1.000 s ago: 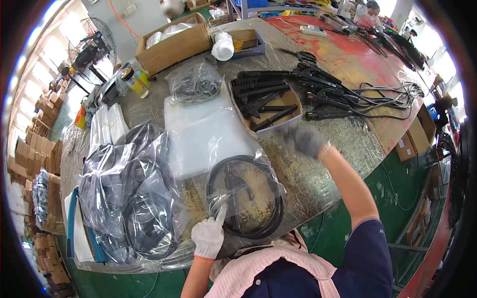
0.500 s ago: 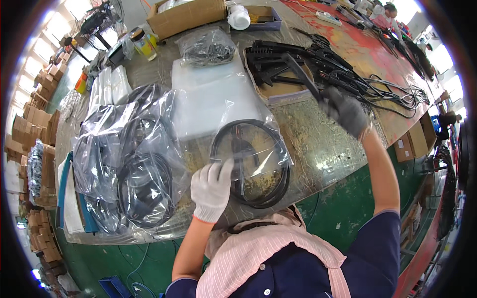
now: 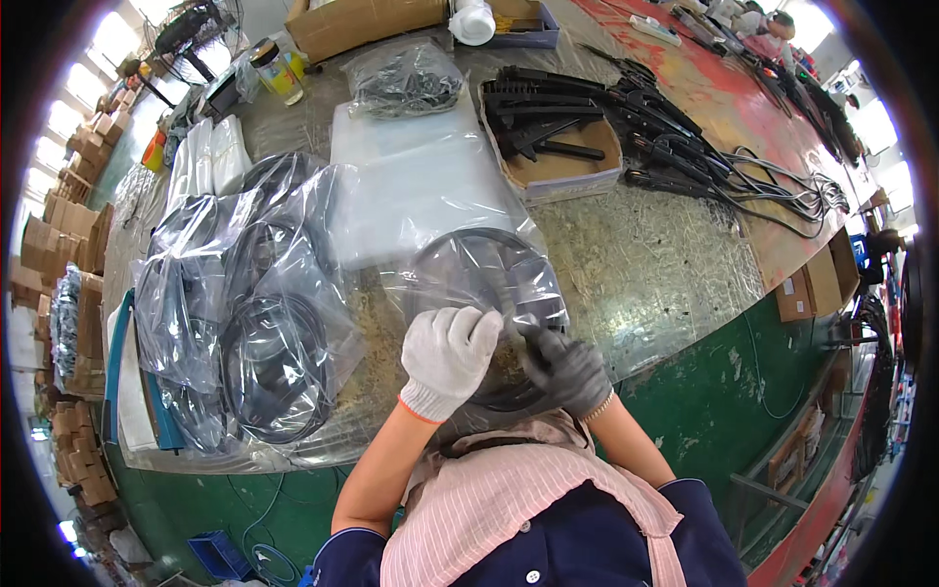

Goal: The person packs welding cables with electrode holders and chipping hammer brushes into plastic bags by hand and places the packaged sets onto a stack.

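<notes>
A clear plastic bag [image 3: 460, 256] lies at the table's near side with a coiled black cable [image 3: 504, 399] inside it. My left hand [image 3: 450, 360], in a white knit glove, is closed on the near edge of the bag. Close beside it is my right hand [image 3: 569, 372], in a dark grey glove, at the bag's right near side. Its fingers are curled and slightly blurred; what they hold is hidden. Under the bag's far part is a stack of flat clear bags [image 3: 391, 186].
Bagged cable coils [image 3: 279, 362] lie to the left. Black plastic parts fill an open box [image 3: 577, 186] at far right, beside black corded tools [image 3: 675, 147]. A bag of small dark parts [image 3: 406, 83], a yellow-labelled jar [image 3: 279, 73] and a cardboard box [image 3: 367, 29] stand farther back.
My right hand has come from the box of black parts, where it gripped a long black piece, back to the bag. My left hand has shifted slightly right and remains closed.
</notes>
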Demonstrator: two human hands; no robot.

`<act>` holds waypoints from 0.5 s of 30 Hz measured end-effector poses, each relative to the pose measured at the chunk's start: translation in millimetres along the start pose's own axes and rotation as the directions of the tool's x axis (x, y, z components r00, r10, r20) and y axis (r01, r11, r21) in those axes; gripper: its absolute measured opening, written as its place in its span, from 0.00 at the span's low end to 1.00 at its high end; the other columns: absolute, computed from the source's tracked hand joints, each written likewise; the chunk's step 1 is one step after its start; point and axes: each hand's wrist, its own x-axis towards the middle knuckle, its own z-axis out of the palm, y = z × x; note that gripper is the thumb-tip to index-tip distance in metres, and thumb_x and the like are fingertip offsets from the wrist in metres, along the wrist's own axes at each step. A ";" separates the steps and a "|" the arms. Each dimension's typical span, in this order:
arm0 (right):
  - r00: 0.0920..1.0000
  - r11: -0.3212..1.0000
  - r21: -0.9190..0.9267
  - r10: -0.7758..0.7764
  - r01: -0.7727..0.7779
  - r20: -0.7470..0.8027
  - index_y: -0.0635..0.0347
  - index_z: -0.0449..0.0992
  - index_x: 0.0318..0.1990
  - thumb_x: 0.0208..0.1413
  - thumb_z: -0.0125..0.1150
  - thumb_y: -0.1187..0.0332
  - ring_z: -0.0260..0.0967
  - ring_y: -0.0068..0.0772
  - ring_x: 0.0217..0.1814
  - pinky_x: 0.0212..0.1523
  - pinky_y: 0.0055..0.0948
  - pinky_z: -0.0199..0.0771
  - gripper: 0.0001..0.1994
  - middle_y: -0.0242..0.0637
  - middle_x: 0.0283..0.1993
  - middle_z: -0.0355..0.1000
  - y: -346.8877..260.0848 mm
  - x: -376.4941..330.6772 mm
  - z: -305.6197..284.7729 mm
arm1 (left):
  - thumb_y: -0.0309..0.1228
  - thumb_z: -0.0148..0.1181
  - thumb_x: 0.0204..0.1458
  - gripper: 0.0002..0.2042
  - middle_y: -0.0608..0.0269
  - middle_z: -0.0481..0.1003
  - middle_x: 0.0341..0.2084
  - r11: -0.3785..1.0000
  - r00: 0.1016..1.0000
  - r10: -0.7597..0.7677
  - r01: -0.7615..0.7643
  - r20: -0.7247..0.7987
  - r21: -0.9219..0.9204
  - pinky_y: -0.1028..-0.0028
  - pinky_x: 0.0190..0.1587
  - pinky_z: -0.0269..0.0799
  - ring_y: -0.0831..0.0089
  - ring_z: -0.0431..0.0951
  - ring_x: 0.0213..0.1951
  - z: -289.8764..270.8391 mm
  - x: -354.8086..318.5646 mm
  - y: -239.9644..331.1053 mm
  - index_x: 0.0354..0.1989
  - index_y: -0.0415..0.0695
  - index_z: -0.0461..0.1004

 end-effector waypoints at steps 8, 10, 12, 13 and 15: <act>0.949 0.959 -0.110 0.234 -0.261 -0.210 0.55 0.65 0.60 0.48 0.66 0.55 0.71 0.46 0.36 0.33 0.43 0.73 0.32 0.37 0.36 0.71 23.2 6.9 -1.9 | 0.27 0.61 0.42 0.23 0.65 0.71 0.23 0.842 0.943 -0.326 0.261 0.061 0.472 0.66 0.28 0.70 0.67 0.75 0.26 -22.7 -75.6 -16.8 0.52 0.50 0.72; 0.941 0.928 -0.163 0.320 -0.334 -0.108 0.53 0.63 0.60 0.53 0.58 0.52 0.74 0.45 0.38 0.31 0.43 0.74 0.29 0.38 0.31 0.72 35.7 24.8 4.5 | 0.27 0.59 0.43 0.26 0.63 0.72 0.21 0.852 0.876 -0.431 0.318 0.216 0.416 0.64 0.26 0.70 0.64 0.75 0.23 -23.6 -75.3 -14.7 0.55 0.48 0.69; 0.876 0.883 -0.176 0.460 -0.435 0.143 0.53 0.66 0.59 0.56 0.55 0.53 0.75 0.45 0.41 0.32 0.42 0.74 0.25 0.42 0.36 0.74 49.1 37.3 6.2 | 0.26 0.57 0.43 0.28 0.60 0.72 0.18 0.846 0.781 -0.511 0.384 0.359 0.369 0.62 0.24 0.69 0.61 0.75 0.20 -23.6 -72.0 -11.9 0.59 0.46 0.67; 0.845 0.805 -0.549 0.441 -0.223 0.304 0.53 0.70 0.56 0.57 0.55 0.58 0.76 0.42 0.38 0.32 0.40 0.74 0.20 0.44 0.41 0.75 66.3 20.0 16.3 | 0.26 0.55 0.44 0.29 0.59 0.73 0.17 0.863 0.748 -0.499 0.381 0.438 0.332 0.60 0.23 0.69 0.59 0.74 0.19 -26.1 -66.7 -7.7 0.60 0.44 0.65; 0.994 0.902 -0.432 0.046 0.000 0.095 0.54 0.72 0.52 0.57 0.54 0.63 0.75 0.38 0.37 0.31 0.38 0.73 0.16 0.42 0.43 0.76 68.9 -19.7 8.1 | 0.28 0.54 0.46 0.29 0.57 0.72 0.15 0.896 0.711 -0.434 0.407 0.553 0.180 0.58 0.22 0.69 0.58 0.74 0.17 -42.5 -70.6 -4.4 0.62 0.43 0.62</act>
